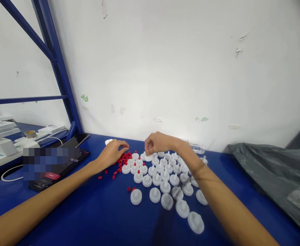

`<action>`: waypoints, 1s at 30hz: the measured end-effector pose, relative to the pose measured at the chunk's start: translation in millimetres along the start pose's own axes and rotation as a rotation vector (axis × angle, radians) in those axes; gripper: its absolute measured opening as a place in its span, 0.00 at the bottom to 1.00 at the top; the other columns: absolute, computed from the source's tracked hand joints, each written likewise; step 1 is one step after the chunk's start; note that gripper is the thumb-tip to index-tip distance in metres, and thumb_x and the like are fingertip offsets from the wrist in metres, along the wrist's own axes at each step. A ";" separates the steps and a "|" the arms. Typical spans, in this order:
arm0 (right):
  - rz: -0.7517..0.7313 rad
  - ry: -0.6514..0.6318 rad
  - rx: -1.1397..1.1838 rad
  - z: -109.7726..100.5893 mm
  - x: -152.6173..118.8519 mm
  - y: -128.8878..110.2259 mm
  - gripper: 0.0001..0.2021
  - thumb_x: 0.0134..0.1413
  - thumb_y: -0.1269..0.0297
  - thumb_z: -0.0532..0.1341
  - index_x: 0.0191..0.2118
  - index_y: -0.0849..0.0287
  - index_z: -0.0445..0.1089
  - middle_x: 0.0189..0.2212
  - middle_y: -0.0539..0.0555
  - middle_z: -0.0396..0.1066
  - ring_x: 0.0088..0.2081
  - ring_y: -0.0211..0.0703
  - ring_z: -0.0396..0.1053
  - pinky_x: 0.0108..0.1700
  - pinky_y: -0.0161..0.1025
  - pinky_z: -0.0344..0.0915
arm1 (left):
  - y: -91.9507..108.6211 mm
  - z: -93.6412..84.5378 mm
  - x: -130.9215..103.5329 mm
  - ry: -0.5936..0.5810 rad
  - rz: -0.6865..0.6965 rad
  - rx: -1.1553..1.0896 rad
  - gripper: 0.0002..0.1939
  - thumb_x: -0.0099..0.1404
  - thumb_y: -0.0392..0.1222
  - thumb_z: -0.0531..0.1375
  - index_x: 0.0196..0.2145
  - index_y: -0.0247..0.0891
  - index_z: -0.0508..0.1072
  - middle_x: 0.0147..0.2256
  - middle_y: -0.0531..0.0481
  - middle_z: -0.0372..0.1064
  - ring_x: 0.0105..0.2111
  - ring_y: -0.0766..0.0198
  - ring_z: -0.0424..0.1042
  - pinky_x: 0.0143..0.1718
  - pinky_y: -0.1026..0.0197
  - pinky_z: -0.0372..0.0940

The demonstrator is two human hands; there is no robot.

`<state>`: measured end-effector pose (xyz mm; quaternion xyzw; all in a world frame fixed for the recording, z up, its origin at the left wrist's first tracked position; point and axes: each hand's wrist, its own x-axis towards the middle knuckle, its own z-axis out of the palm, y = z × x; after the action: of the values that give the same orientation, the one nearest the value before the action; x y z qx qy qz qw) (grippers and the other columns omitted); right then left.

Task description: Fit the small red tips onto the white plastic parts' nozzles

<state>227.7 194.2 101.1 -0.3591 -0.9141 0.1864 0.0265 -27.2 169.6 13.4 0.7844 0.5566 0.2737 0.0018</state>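
Many round white caps with a central nozzle stand on the blue table. Several at the group's left side carry small red tips. Loose red tips lie heaped left of them. Over the heap's back edge is my left hand, thumb and forefinger curved toward each other; whether a tip is between them is too small to tell. My right hand is at the back of the group, its fingers pinched down on a white cap.
Phones lie at the left beside a pixelated patch. White boxes, a tape roll and cables are farther left by a blue metal frame. A dark grey plastic bag lies at the right. The white wall rises behind.
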 end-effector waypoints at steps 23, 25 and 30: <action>0.018 -0.143 0.044 8.8 5.8 2.5 0.07 0.44 0.65 0.71 0.33 0.55 0.79 0.33 0.49 0.80 0.37 0.42 0.75 0.34 0.32 0.65 | 9.9 2.0 -4.1 -0.050 0.063 0.018 0.19 0.70 0.46 0.48 0.32 0.40 0.77 0.34 0.45 0.77 0.35 0.53 0.73 0.38 0.54 0.64; 0.018 -0.147 0.054 10.5 6.2 0.6 0.06 0.44 0.66 0.70 0.32 0.55 0.78 0.33 0.49 0.80 0.38 0.42 0.76 0.34 0.32 0.65 | 9.7 2.3 -4.1 -0.048 0.059 0.020 0.19 0.70 0.46 0.49 0.32 0.41 0.77 0.34 0.46 0.77 0.35 0.53 0.74 0.39 0.54 0.64; 0.028 -0.153 0.052 6.3 1.5 -8.0 0.11 0.42 0.69 0.70 0.36 0.57 0.77 0.32 0.50 0.80 0.37 0.44 0.76 0.31 0.32 0.64 | 10.6 2.3 -4.8 -0.037 0.041 0.012 0.18 0.70 0.47 0.49 0.35 0.41 0.77 0.36 0.46 0.78 0.37 0.52 0.74 0.40 0.54 0.64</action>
<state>220.3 187.9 98.0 -0.3559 -0.9031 0.2374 -0.0368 -18.1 162.1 12.7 0.8007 0.5417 0.2557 0.0020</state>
